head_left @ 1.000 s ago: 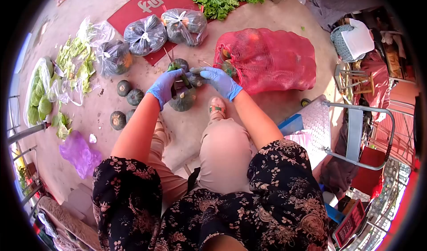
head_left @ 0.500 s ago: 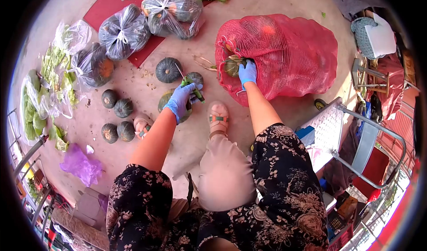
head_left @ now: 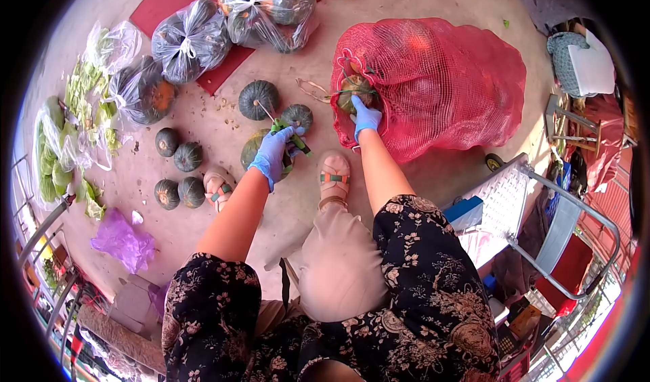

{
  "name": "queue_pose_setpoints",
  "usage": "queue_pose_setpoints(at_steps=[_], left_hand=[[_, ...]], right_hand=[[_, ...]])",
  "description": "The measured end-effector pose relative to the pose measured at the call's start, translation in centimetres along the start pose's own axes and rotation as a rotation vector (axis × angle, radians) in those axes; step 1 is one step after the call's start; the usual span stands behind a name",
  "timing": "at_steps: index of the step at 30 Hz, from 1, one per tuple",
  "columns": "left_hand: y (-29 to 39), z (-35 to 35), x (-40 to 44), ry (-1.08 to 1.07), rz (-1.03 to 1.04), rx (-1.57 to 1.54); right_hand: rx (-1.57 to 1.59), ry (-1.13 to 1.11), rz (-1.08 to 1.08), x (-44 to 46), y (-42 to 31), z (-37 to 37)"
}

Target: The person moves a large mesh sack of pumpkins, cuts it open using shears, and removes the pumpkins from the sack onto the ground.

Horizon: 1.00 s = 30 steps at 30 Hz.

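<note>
My right hand (head_left: 366,118), in a blue glove, grips a green pumpkin (head_left: 357,92) at the open mouth of a red mesh sack (head_left: 433,87). My left hand (head_left: 272,150), gloved too, is closed on a green-handled tool (head_left: 300,145) with a thin pointed tip. Below and beside that hand, a green-and-orange pumpkin (head_left: 252,150) rests on the floor, partly hidden. Just above are a dark round pumpkin (head_left: 258,99) and a smaller one (head_left: 296,116). Dry stems (head_left: 311,89) lie by the sack's mouth.
Tied clear bags of pumpkins (head_left: 191,40) stand at the upper left. Several small pumpkins (head_left: 188,156) sit left of my foot. Leafy greens (head_left: 53,155) and a purple bag (head_left: 123,240) lie far left. A metal cart (head_left: 497,202) stands at right.
My right hand has gone from beside my left hand to the sack's mouth and taken hold of a pumpkin there. The left hand keeps the tool, and the view has shifted.
</note>
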State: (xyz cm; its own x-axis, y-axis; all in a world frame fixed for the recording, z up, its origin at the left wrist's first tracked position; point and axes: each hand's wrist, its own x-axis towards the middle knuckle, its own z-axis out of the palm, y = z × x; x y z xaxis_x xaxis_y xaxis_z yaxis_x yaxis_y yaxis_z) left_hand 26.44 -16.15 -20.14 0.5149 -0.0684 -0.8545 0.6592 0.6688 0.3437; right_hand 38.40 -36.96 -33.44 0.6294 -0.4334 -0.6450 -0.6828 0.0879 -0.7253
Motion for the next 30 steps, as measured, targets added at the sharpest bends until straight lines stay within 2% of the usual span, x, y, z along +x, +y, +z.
queue_pose_setpoints(at_steps=[3, 4, 7, 8, 11, 12, 16, 20, 23, 24, 25, 27, 30], left_hand=[[-0.8, 0.2, 0.2, -0.008, -0.003, 0.018], [-1.1, 0.3, -0.1, 0.0, -0.001, 0.022], [-1.1, 0.7, -0.9, 0.01, 0.001, 0.077], [-1.0, 0.8, -1.2, 0.019, 0.001, 0.066], [-1.0, 0.0, -1.4, -0.015, 0.015, 0.081], [-1.2, -0.4, -1.3, -0.005, 0.013, 0.064], [-1.8, -1.8, -1.5, 0.017, 0.017, 0.01], [-1.7, -1.4, -1.8, 0.04, 0.02, -0.029], [-2.1, -1.1, -1.0, 0.001, 0.044, 0.013], [-2.4, -1.0, -0.8, -0.007, 0.053, 0.044], [-2.5, -0.9, -0.6, -0.013, 0.067, 0.074], [-2.6, -1.0, -0.5, 0.0, 0.099, 0.153], [-2.2, -1.1, -1.1, 0.051, 0.1, 0.277]], right_hand=[[0.076, -0.286, 0.409, 1.2, 0.2, -0.1], [-0.024, -0.214, 0.412, 1.3, 0.2, 0.1], [0.039, -0.049, 0.443, 2.1, 0.1, 0.8], [0.113, -0.065, 0.498, 2.4, 0.0, 1.1], [0.239, -0.066, 0.28, -0.8, -1.6, 2.2], [0.243, 0.05, 0.277, -0.8, -1.2, 2.8], [0.189, 0.14, 0.319, 0.1, -1.1, 2.6], [0.142, -0.127, 0.446, 2.7, -1.4, -0.3], [0.103, -0.137, 0.459, 1.4, -2.1, -1.4], [0.131, -0.243, 0.379, 1.1, -1.9, -2.0], [0.066, -0.089, 0.189, -0.2, -1.9, -1.5], [-0.121, -0.061, -0.193, -0.4, -1.0, -1.2], [-0.258, 0.01, -0.369, -2.8, -2.1, -2.2]])
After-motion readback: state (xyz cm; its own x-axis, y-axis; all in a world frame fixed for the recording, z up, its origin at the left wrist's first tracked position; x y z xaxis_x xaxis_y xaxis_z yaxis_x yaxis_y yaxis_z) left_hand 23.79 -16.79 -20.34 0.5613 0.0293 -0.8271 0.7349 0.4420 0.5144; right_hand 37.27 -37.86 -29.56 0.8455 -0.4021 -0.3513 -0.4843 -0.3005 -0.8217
